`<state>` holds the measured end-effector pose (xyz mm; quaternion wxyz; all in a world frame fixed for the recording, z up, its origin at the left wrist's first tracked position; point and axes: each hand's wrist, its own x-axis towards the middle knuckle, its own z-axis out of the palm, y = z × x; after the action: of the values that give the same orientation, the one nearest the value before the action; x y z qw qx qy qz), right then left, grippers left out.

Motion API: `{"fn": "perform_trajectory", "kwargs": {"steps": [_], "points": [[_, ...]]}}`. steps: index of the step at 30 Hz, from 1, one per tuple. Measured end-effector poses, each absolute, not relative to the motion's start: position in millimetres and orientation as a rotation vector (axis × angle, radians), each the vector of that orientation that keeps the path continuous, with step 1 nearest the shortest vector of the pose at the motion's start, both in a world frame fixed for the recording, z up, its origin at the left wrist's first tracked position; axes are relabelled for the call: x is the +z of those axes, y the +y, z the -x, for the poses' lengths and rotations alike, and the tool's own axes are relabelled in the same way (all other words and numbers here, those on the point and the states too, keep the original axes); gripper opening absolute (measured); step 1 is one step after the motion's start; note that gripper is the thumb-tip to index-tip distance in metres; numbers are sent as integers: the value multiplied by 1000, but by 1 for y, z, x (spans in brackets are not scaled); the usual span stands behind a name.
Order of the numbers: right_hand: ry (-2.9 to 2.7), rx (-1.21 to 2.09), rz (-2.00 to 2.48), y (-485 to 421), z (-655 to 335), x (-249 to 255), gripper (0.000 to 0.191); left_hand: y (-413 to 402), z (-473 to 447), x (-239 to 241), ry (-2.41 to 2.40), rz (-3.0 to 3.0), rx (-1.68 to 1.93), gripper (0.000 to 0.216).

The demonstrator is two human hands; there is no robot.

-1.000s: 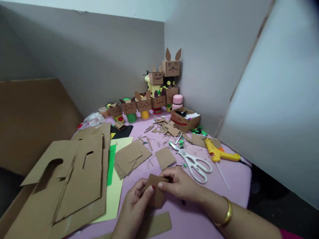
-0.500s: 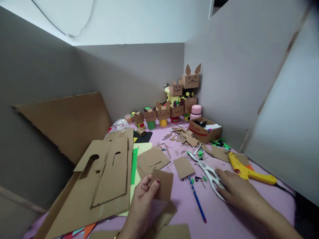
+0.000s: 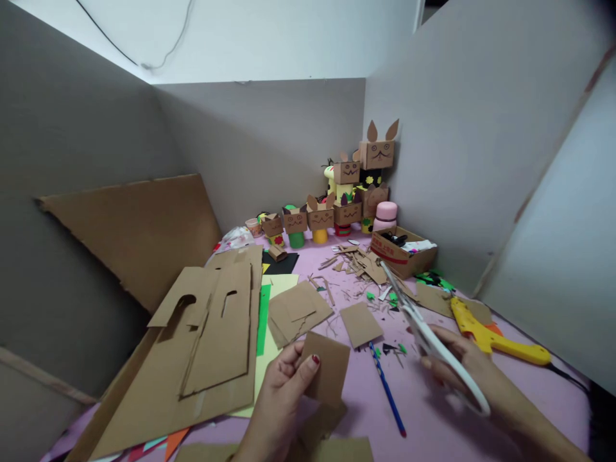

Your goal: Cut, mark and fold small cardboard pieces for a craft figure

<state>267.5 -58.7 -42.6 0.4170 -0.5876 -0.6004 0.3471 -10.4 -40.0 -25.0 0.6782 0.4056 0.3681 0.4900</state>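
Between the thumb and fingers of my left hand (image 3: 283, 391) is a small square piece of cardboard (image 3: 328, 367), held up near the front of the table. My right hand (image 3: 447, 359) grips a pair of white-handled scissors (image 3: 423, 327), raised off the table with the blades pointing away and to the left. Between the hands a blue pencil (image 3: 387, 389) lies on the purple tabletop. Another cardboard square (image 3: 360, 324) lies just beyond the pencil. More cut cardboard (image 3: 344, 449) sits under and in front of my left hand.
Large cardboard sheets (image 3: 216, 340) cover the left side. A yellow glue gun (image 3: 500, 340) with a cord lies at the right. Cardboard scraps (image 3: 360, 264) and a small box (image 3: 402, 256) are farther back, before several cardboard animal figures (image 3: 320, 218) and a pink bottle (image 3: 385, 215).
My right hand has lifted the scissors off the table and turned them partly edge-on. My left hand still holds the cardboard square. The whole view has shifted slightly.
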Motion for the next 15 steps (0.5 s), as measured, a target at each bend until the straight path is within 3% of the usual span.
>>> {"fn": "perform_trajectory", "kwargs": {"steps": [6,15], "points": [[-1649,1399,1268,-78,-244,-22,60,-44,12,-19,829,-952,1048,23],[-1635,1543,1367,-97,-253,-26,56,-48,10,-17,858,-1021,949,21]]}}
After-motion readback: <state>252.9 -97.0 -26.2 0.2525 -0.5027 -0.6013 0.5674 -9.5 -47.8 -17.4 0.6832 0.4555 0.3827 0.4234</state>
